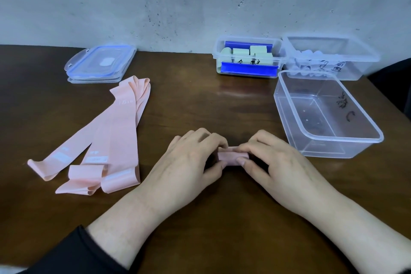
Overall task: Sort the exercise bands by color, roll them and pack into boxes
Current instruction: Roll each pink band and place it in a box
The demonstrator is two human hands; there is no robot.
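A rolled pink exercise band (232,158) lies on the brown table between my hands. My left hand (191,160) pinches its left end and my right hand (273,160) pinches its right end, fingers curled over the roll. Several flat pink bands (111,140) lie in a loose pile to the left. An empty clear box (364,135) stands just right of my right hand. At the back, a clear box with blue clips (248,58) holds pale green rolls, and another clear box (329,58) holds whitish rolls.
Stacked clear lids with blue seals (100,64) lie at the back left, near the grey wall. The table's right edge (391,104) runs behind the empty box. Bare table (200,100) stretches between the pink pile and the boxes.
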